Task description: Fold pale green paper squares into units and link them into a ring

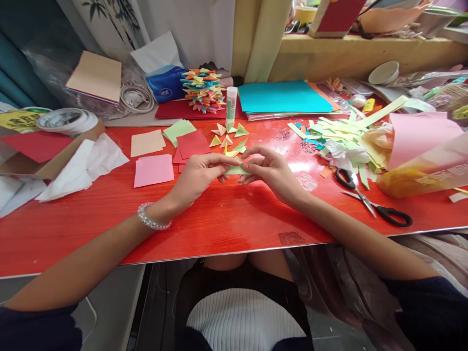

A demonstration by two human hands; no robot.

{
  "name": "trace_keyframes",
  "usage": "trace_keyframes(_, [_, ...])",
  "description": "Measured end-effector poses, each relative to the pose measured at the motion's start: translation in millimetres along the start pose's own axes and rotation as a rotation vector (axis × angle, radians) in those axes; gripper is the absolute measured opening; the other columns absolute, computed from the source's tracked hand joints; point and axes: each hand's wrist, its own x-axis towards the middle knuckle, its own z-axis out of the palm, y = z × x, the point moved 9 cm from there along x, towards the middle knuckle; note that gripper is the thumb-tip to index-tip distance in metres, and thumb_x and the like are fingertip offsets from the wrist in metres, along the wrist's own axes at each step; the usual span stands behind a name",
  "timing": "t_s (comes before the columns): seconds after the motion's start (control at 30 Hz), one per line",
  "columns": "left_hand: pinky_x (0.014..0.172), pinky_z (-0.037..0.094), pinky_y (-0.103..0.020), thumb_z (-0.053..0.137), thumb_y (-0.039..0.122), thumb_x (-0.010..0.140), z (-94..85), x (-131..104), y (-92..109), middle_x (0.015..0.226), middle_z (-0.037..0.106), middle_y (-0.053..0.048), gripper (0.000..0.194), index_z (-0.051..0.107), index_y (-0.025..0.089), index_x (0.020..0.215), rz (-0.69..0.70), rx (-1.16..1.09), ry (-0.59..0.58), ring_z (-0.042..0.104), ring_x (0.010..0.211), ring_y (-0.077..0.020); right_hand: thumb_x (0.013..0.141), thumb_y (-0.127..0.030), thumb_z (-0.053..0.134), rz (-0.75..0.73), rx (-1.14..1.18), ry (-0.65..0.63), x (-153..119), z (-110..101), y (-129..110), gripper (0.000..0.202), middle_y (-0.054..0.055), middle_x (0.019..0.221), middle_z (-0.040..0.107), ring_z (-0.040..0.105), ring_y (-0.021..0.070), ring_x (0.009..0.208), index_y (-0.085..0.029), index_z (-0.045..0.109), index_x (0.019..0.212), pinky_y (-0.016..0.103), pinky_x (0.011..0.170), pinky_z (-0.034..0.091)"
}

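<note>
Between my two hands is a small piece of folded light green paper (236, 170), held just above the red table (219, 214). My left hand (199, 174) pinches its left end between thumb and fingers; a clear beaded bracelet (153, 217) circles that wrist. On the right end, the thumb and fingers of my right hand (269, 171) are closed too. Right behind my fingertips lie several small folded paper triangles (226, 141) in green, yellow and peach. A glue stick (231, 106) stands upright behind them. My fingers partly cover the paper's edges.
Left lie pink squares (153, 170), peach squares (148, 142), red squares (193, 145) and green squares (179, 130). A spiky folded-paper stack (204, 90) stands behind. Right are open scissors (373, 200), paper strips (343, 134) and a rolled pink sheet (420, 139). Blue sheets (285, 96) lie at the back.
</note>
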Motion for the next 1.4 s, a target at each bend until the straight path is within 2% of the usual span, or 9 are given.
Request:
trace_keyframes(0.13, [0.067,0.051,-0.025,0.064,0.022,0.08,-0.9,-1,0,0.087,0.068,-0.003,0.027,0.07,0.021,0.106,-0.009,-0.023,0.018,0.058,0.07,-0.0106,0.082,-0.026,0.065,0.011,-0.014,0.015,0,-1,0,0.012,-0.003,0.071,0.066,0.07,0.0118,0.064,-0.02,0.057,0.089,0.026,0.067,0.059])
trace_keyframes(0.4, [0.071,0.052,-0.027,0.063,0.02,0.079,-2.4,1,-2,0.082,0.069,-0.002,0.015,0.074,0.018,0.091,-0.041,-0.037,0.013,0.06,0.065,-0.0095,0.081,-0.021,0.066,0.036,0.063,0.004,0,0,1,0.007,-0.001,0.078,0.065,0.07,0.0109,0.066,-0.018,0.061,0.085,0.025,0.07,0.059])
trace_keyframes(0.5, [0.071,0.052,-0.026,0.063,0.018,0.079,-3.8,1,-1,0.08,0.069,-0.001,0.014,0.074,0.019,0.088,-0.024,-0.053,0.03,0.06,0.064,-0.0092,0.08,-0.026,0.068,0.066,0.123,0.011,0,1,2,0.011,-0.001,0.081,0.065,0.069,0.0106,0.066,-0.017,0.061,0.083,0.025,0.071,0.059])
trace_keyframes(0.7, [0.073,0.053,-0.028,0.062,0.019,0.079,-4.9,0,-3,0.083,0.071,-0.002,0.015,0.075,0.018,0.087,-0.015,-0.027,0.058,0.062,0.068,-0.0114,0.078,-0.033,0.073,0.121,0.151,0.02,-1,2,7,0.023,0.0,0.081,0.067,0.068,0.0098,0.064,-0.018,0.061,0.09,0.022,0.068,0.059])
trace_keyframes(0.83, [0.074,0.053,-0.028,0.06,0.018,0.079,-3.9,0,-6,0.085,0.071,-0.002,0.017,0.074,0.019,0.088,-0.024,-0.017,0.043,0.062,0.069,-0.0114,0.079,-0.032,0.071,0.175,0.133,-0.048,-1,6,15,0.019,0.004,0.083,0.07,0.069,0.0094,0.066,-0.014,0.067,0.084,0.019,0.067,0.058])
trace_keyframes(1.03, [0.075,0.054,-0.028,0.06,0.027,0.083,0.8,-1,-2,0.095,0.07,-0.004,0.016,0.07,0.017,0.091,-0.028,-0.052,0.013,0.063,0.076,-0.0125,0.078,-0.027,0.072,0.158,0.097,-0.004,0,2,13,0.012,0.003,0.079,0.071,0.068,0.0099,0.065,-0.015,0.069,0.081,0.022,0.069,0.059])
trace_keyframes(1.17, [0.066,0.054,-0.025,0.068,0.037,0.079,0.7,1,-7,0.085,0.067,-0.003,0.028,0.064,0.016,0.096,-0.087,-0.077,0.021,0.062,0.067,-0.0108,0.078,-0.027,0.071,0.135,0.03,0.006,-1,2,8,0.013,0.003,0.077,0.07,0.068,0.0108,0.065,-0.015,0.07,0.081,0.025,0.071,0.06])
trace_keyframes(1.3, [0.062,0.051,-0.024,0.067,0.043,0.079,7.8,1,-17,0.073,0.064,-0.003,0.03,0.066,0.014,0.082,-0.164,-0.03,-0.084,0.06,0.062,-0.0104,0.078,-0.028,0.071,0.11,0.005,-0.033,-1,5,6,0.014,0.002,0.078,0.071,0.068,0.0113,0.068,-0.015,0.071,0.084,0.025,0.073,0.059])
trace_keyframes(1.4, [0.063,0.05,-0.024,0.067,0.043,0.08,7.8,1,-18,0.069,0.062,-0.002,0.029,0.067,0.014,0.076,-0.15,-0.007,-0.095,0.06,0.062,-0.0105,0.079,-0.029,0.07,0.09,-0.012,-0.037,0,3,7,0.015,0.003,0.079,0.071,0.068,0.0116,0.069,-0.015,0.072,0.086,0.027,0.074,0.059])
